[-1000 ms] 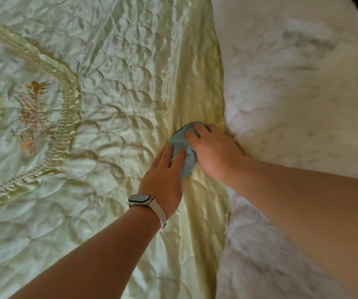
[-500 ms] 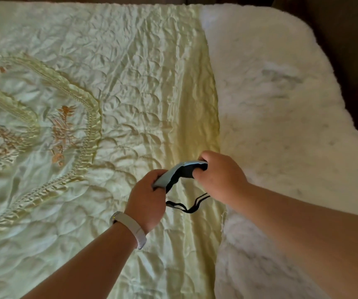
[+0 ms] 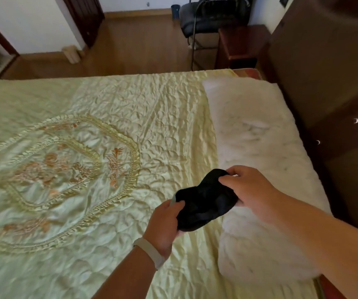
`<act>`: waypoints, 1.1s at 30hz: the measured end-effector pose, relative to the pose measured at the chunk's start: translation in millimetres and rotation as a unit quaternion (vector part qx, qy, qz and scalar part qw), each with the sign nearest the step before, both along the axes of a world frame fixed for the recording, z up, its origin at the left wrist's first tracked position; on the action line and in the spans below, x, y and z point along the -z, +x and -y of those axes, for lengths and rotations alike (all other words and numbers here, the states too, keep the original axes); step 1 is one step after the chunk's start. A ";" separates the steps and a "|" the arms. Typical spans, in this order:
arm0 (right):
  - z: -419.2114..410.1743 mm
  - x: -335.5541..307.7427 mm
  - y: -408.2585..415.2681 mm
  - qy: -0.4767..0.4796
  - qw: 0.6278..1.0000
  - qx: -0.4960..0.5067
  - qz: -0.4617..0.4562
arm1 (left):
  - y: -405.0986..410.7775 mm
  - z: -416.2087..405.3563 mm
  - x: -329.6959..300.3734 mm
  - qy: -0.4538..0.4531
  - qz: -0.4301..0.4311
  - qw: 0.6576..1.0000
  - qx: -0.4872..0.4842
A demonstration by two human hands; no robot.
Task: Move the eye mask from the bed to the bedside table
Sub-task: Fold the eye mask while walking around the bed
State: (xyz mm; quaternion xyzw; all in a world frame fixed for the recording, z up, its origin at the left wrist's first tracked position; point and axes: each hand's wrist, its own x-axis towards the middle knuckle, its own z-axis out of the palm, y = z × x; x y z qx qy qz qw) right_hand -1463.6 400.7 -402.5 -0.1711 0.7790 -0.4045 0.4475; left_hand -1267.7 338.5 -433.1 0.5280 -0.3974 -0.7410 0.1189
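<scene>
The eye mask (image 3: 204,201) is held in the air above the bed, its black side turned up toward me. My left hand (image 3: 164,223) grips its near left end, a pale band on that wrist. My right hand (image 3: 247,187) pinches its far right end. The mask hangs over the seam where the pale green quilted bedspread (image 3: 87,169) meets the white fluffy pillow (image 3: 258,152). A dark red wooden bedside table (image 3: 241,45) stands past the far corner of the bed.
A dark wooden headboard (image 3: 335,93) runs along the right. Beyond the bed lie a wooden floor (image 3: 135,44), a black chair (image 3: 206,20) beside the bedside table, and a dark door (image 3: 83,16) in a white wall.
Both hands lifted the mask off the bedspread and turned it so its black side faces up. My view rose from the bed surface to take in the room beyond.
</scene>
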 end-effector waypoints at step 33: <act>-170.0 -289.7 57.2 -0.277 0.765 -0.372 -0.447 | -20.4 -164.2 -307.0 -0.127 -0.203 0.963 -0.127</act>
